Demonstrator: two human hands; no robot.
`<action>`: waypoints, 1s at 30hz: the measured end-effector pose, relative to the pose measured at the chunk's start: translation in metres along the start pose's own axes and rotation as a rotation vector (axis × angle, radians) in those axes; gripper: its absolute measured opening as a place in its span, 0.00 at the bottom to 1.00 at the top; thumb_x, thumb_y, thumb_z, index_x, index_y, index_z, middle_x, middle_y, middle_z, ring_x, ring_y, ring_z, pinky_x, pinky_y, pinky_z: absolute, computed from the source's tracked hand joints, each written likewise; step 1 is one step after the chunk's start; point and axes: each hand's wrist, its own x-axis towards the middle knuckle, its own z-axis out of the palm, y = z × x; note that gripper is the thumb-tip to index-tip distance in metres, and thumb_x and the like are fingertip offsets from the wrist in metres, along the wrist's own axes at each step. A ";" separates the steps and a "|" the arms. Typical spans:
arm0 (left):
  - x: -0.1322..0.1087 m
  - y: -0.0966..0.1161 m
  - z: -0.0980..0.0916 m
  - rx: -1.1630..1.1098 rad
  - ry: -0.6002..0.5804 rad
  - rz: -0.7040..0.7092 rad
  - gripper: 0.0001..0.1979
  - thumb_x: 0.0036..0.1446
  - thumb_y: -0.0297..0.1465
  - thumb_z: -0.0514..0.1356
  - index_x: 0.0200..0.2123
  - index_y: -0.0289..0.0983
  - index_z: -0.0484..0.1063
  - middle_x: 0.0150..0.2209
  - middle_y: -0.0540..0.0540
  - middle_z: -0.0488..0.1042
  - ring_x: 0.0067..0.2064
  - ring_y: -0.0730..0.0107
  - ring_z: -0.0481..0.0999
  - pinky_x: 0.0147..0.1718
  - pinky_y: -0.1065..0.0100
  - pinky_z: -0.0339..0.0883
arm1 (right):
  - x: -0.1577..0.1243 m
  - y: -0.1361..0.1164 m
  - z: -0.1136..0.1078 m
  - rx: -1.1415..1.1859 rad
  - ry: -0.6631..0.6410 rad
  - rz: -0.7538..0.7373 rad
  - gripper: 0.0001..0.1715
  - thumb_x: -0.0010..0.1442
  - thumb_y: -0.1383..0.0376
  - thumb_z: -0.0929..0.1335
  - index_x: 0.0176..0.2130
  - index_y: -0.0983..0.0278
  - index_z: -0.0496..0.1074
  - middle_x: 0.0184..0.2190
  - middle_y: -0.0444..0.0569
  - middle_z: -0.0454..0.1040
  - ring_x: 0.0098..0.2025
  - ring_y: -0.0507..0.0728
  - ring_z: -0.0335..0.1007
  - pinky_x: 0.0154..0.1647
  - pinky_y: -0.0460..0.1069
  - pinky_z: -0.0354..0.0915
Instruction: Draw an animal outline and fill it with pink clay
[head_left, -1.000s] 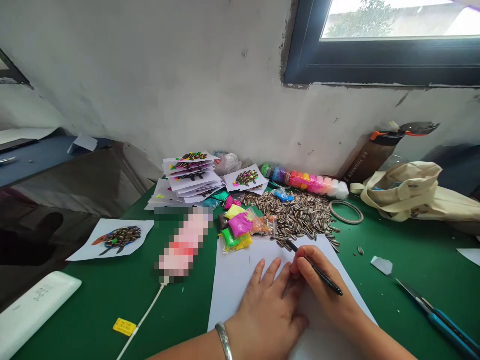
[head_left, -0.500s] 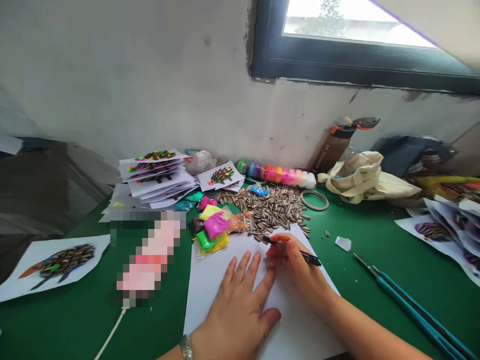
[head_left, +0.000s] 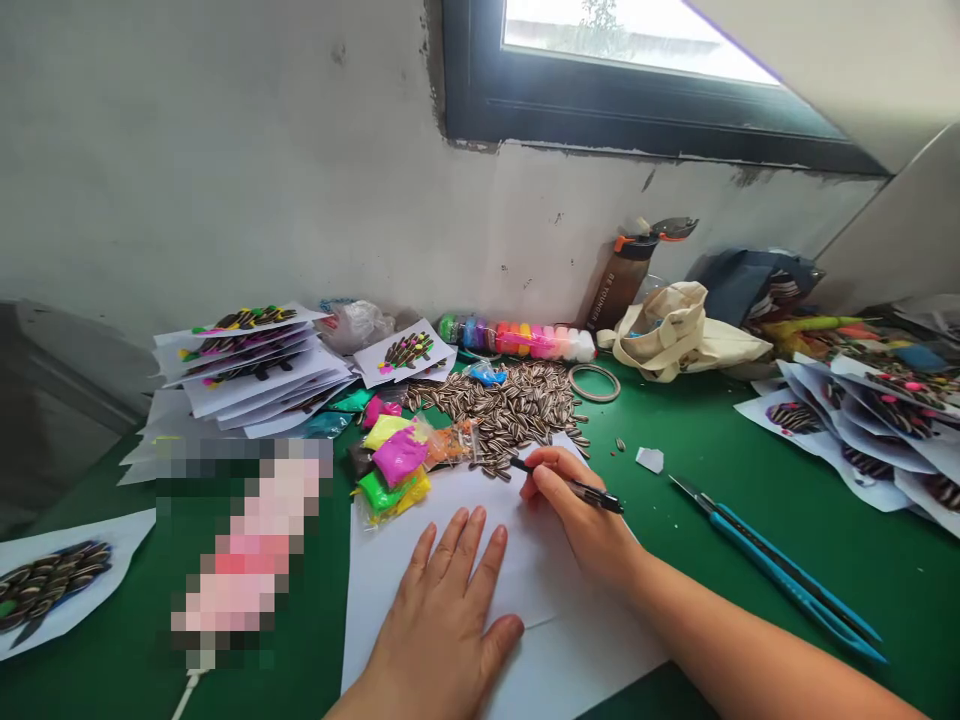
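Observation:
A white sheet of paper [head_left: 540,660] lies on the green table, with a thin line or edge visible right of my left thumb. My left hand [head_left: 454,610] rests flat on it, fingers stretched and a little apart. In my right hand [head_left: 574,500] is a black pen [head_left: 598,497], gripped between thumb and fingers near the sheet's upper right. Whether its tip touches the paper I cannot tell. Striped sunflower seeds [head_left: 517,410] are heaped just beyond the sheet. Bright clay packets [head_left: 400,457] lie at its upper left corner.
Stacked seed pictures stand left [head_left: 247,370] and right [head_left: 877,420]. Blue-handled tweezers [head_left: 787,580] lie right of the sheet, near a paper scrap [head_left: 649,460]. Behind are a tape roll [head_left: 595,383], a cloth bag [head_left: 667,335] and a brown bottle [head_left: 621,280]. A pixelated pink object [head_left: 247,550] lies left.
The view has turned to the right, so things appear further left. My left hand's fingers are closer together. The pen stays in my right hand.

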 end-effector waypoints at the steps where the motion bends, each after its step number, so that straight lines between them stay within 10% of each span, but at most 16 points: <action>1: 0.000 0.002 0.000 0.003 0.005 -0.009 0.30 0.64 0.45 0.50 0.67 0.43 0.52 0.67 0.40 0.54 0.65 0.47 0.57 0.59 0.45 0.55 | 0.002 0.002 -0.003 0.007 0.032 -0.016 0.15 0.63 0.54 0.64 0.43 0.62 0.68 0.31 0.45 0.73 0.34 0.55 0.70 0.38 0.50 0.64; 11: 0.012 0.022 -0.001 0.033 -0.083 -0.112 0.31 0.61 0.43 0.53 0.64 0.35 0.58 0.65 0.31 0.54 0.65 0.37 0.55 0.56 0.36 0.55 | -0.001 -0.007 -0.011 -0.095 0.126 -0.136 0.17 0.64 0.52 0.63 0.45 0.60 0.69 0.33 0.47 0.74 0.40 0.57 0.68 0.42 0.51 0.62; 16: 0.018 0.032 -0.005 0.072 -0.127 -0.187 0.32 0.59 0.41 0.55 0.64 0.36 0.59 0.65 0.32 0.53 0.65 0.38 0.54 0.57 0.37 0.55 | -0.013 -0.010 0.002 -0.031 -0.047 -0.091 0.19 0.66 0.51 0.60 0.46 0.61 0.69 0.33 0.46 0.74 0.38 0.56 0.69 0.41 0.50 0.62; 30: 0.012 0.001 -0.016 0.023 -0.220 -0.118 0.33 0.64 0.48 0.46 0.67 0.38 0.50 0.67 0.43 0.48 0.67 0.49 0.52 0.61 0.43 0.52 | -0.004 -0.002 0.005 0.006 -0.057 0.007 0.09 0.62 0.60 0.65 0.33 0.62 0.66 0.24 0.41 0.68 0.29 0.53 0.67 0.31 0.48 0.62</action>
